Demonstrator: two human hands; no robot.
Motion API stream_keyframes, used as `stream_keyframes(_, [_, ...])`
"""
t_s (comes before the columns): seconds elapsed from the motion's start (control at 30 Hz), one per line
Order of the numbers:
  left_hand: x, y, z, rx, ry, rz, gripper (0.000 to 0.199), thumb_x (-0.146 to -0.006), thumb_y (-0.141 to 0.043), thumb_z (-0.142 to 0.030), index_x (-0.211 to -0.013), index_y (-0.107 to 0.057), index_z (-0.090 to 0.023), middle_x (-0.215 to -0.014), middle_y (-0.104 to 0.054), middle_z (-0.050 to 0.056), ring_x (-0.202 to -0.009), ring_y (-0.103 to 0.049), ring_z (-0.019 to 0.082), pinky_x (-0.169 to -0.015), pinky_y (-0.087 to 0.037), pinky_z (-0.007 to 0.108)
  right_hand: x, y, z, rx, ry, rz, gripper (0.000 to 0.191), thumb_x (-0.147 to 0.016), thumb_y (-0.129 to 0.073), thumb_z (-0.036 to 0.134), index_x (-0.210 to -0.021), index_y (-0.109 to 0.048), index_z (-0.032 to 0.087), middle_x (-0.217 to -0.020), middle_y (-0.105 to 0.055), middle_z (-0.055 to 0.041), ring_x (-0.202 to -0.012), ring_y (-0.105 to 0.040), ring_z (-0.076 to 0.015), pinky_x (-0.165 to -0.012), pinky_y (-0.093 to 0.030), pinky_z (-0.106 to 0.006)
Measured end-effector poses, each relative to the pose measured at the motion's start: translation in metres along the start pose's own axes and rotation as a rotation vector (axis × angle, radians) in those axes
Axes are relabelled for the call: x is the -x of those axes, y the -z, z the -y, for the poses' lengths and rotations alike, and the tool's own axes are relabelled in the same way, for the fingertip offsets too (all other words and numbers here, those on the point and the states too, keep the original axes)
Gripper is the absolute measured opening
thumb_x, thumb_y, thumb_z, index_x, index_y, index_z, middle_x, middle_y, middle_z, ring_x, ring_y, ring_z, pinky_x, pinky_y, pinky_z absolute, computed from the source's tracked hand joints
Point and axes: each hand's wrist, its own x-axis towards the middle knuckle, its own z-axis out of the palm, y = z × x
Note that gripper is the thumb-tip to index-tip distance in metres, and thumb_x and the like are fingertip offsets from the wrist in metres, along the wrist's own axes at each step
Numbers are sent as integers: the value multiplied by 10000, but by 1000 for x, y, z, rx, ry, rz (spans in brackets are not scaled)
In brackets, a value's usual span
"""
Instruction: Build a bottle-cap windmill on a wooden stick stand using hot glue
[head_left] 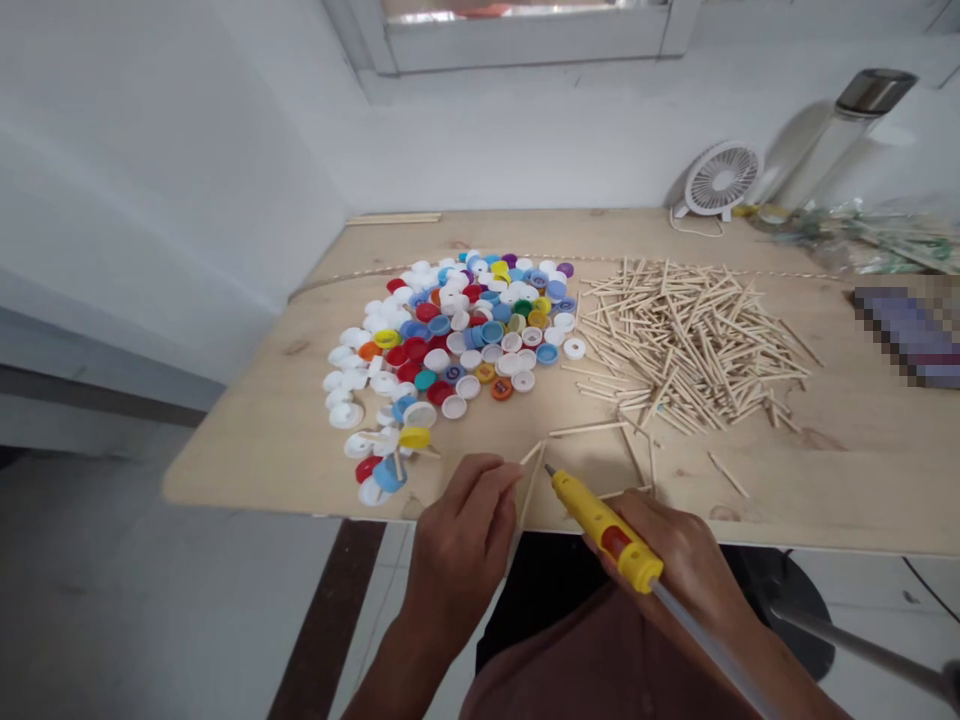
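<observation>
My left hand [466, 530] is closed by the table's front edge, pinching a short wooden stick [533, 452] between thumb and fingers. My right hand [679, 550] wraps round a yellow hot glue gun [592, 508], and a long translucent glue stick [701, 640] runs out of its back end. The gun's dark nozzle points at the stick by my left fingertips, with a small gap showing. Between my hands several sticks lie end to end in an angular outline [589, 430]. Part of that outline is hidden behind the gun and my right hand.
Bottle caps [454, 330] of many colours spread over the table's left half. A heap of wooden sticks [690, 345] lies right of them. A small white fan [722, 180], a clear bottle [832, 150] and plastic bags [877, 235] stand at the back right. A twisted cord [345, 273] crosses behind.
</observation>
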Motion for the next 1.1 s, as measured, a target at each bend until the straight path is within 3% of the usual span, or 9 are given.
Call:
stream_keyframes(0.57, [-1, 7, 0, 74, -87, 76, 209, -858, -473, -22, -963, -588, -162, -913, -605, 38, -813, -599, 102, -730, -503, 191, -9, -3, 3, 95, 3, 8, 244, -903, -456, 344, -761, -582, 192, -679, -636, -23, -573, -590, -140, -517, -314, -232])
stream_keyframes(1.1, [1, 5, 3, 110, -92, 69, 213, -850, -492, -28, -969, -614, -157, -941, -652, 49, -868, -637, 107, -794, -524, 185, -9, -8, 4, 208, 9, -35, 118, -844, -495, 222, -731, -523, 209, -638, -583, 6, -555, -559, -156, -523, -270, -264])
